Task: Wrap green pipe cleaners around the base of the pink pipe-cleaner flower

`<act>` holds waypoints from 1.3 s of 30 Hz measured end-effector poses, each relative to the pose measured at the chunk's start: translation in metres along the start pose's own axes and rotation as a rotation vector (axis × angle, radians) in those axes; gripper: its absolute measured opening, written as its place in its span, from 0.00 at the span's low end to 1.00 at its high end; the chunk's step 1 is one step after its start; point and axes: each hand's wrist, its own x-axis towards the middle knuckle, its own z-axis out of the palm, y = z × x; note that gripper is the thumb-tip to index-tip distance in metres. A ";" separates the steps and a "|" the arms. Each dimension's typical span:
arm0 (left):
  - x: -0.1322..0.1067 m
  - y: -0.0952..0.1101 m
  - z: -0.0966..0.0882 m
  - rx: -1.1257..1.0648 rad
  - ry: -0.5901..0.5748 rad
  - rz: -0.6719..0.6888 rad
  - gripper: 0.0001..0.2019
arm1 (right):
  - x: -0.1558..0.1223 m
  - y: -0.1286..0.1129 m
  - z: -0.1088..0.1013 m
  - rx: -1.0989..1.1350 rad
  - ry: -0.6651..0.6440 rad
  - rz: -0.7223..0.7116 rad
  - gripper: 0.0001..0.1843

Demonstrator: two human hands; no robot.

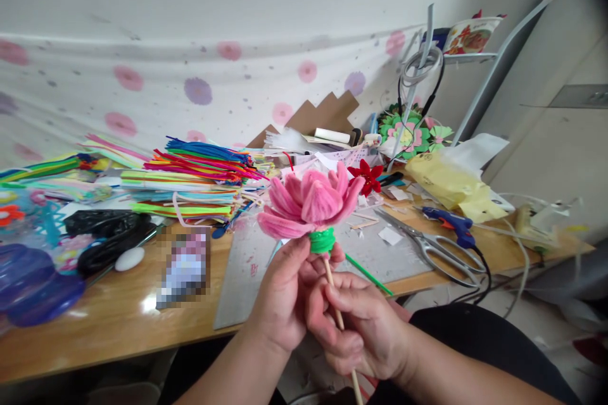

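A pink pipe-cleaner flower (311, 197) sits on top of a thin wooden stick (338, 315), with a green pipe cleaner (323, 242) wound tightly below the petals and its loose end trailing down to the right. My left hand (280, 294) pinches the green winding at the base of the flower. My right hand (361, 326) is closed around the stick lower down. Both hands hold the flower up in front of the wooden table (114, 316).
Stacks of coloured pipe cleaners (199, 171) lie at the back left. A grey cutting mat (256, 266), scissors (432, 243), a blue glue gun (451, 223), a red flower (365, 177), a yellow bag (451, 183) and a purple plastic object (33, 285) crowd the table. A metal rack (479, 57) stands at right.
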 end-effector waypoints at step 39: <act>0.002 -0.009 -0.011 0.378 0.111 0.197 0.11 | 0.008 0.013 -0.006 -0.245 0.239 -0.197 0.21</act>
